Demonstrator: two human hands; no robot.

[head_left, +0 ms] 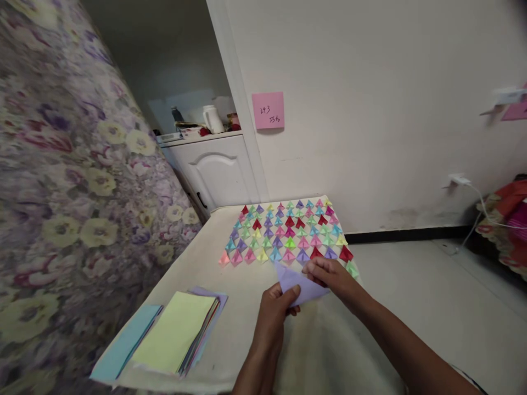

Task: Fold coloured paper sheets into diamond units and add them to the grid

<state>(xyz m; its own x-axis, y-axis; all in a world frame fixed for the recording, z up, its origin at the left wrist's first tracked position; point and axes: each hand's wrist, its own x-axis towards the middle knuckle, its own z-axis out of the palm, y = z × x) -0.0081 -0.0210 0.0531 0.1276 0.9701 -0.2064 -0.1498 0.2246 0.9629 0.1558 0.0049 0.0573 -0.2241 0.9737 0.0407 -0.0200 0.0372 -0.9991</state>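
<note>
A sheet of purple paper [309,289], folded to a pointed shape, is held up over the near part of the table. My left hand [278,302] pinches its left side, thumb on top and fingers beneath. At its upper right edge, my right hand [325,272] has its fingers closed on the paper. Just beyond my hands lie rows of small folded paper pieces [290,243] in red, pink, blue, green, yellow and purple. To the left of my left hand rests a stack of coloured paper [177,329], pale yellow on top.
Blue paper [125,343] lies beside the stack, near the left edge of the cloth-covered table [197,241]. A floral curtain [94,208] hangs at left. A white cabinet [222,164] stands behind, and a pink note [268,111] is stuck to the wall.
</note>
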